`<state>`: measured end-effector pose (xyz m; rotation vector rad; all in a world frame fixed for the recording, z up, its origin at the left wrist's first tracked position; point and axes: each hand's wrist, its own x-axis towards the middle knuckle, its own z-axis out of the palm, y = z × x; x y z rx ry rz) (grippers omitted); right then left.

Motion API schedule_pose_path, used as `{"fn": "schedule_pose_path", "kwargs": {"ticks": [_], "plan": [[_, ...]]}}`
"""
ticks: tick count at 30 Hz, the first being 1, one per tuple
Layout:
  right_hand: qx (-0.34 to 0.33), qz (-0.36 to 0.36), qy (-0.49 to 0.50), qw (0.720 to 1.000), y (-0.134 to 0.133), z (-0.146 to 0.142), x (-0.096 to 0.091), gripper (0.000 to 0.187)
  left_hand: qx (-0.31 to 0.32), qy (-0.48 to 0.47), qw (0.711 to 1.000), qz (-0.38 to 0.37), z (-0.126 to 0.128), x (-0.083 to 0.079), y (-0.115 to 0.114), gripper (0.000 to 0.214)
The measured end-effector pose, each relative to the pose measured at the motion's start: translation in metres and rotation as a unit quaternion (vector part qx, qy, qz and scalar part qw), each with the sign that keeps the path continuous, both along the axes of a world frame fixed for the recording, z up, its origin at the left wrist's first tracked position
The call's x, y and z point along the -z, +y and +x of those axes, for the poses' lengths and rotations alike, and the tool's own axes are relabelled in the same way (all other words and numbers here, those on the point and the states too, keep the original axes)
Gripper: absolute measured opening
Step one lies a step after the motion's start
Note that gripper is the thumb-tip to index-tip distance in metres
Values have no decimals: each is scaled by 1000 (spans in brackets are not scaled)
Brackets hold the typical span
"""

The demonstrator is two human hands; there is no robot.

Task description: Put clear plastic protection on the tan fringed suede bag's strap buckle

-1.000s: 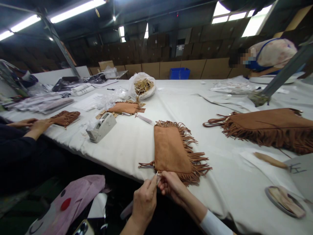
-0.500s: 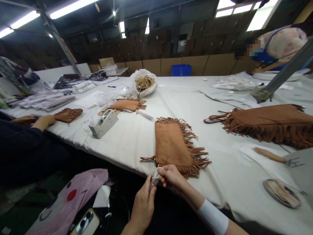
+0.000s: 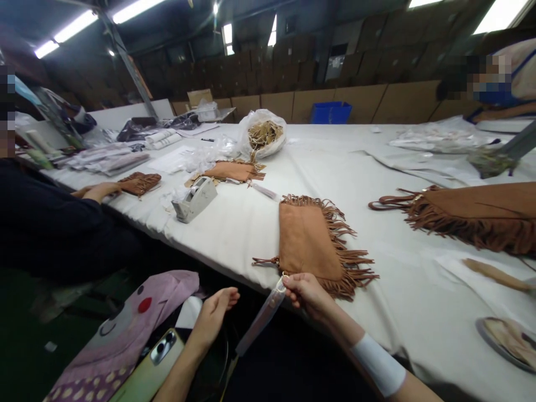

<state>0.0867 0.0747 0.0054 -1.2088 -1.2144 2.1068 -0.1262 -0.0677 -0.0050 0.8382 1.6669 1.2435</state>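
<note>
A tan suede fringed pouch [image 3: 307, 243] lies flat near the front edge of the white table [image 3: 234, 223]. My right hand [image 3: 307, 291] pinches the top of a clear plastic strip [image 3: 260, 321] at the pouch's near corner, by a small metal ring. The strip hangs down over the table edge. My left hand [image 3: 213, 315] hovers below the table edge, left of the strip, fingers loosely apart and holding nothing.
A grey tape dispenser [image 3: 195, 200] sits left of the pouch. More fringed pieces [image 3: 473, 215] lie to the right and behind. A plastic bag of scraps [image 3: 263, 135] stands at the back. A person in dark sleeves [image 3: 54, 218] works on the left. A phone [image 3: 153, 365] rests on pink cloth.
My left hand let go of the strip and dropped down to the left. The strip now hangs from my right hand alone. The view shifted left.
</note>
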Motion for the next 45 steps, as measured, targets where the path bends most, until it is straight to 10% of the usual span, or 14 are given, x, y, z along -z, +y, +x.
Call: {"fn": "schedule_pose_path", "kwargs": {"ticks": [7,21,45], "plan": [[-2,35,0,999,-3,2,1,41,208,-50,977,-6,79,-9,73,50],[130,174,-11,976,-24,1,9,40,112,-169,978,-45,86,-2,64,49],[50,198,-77,976,-17,-1,6,25,128,-141,980,-56,83,0,69,51]]}}
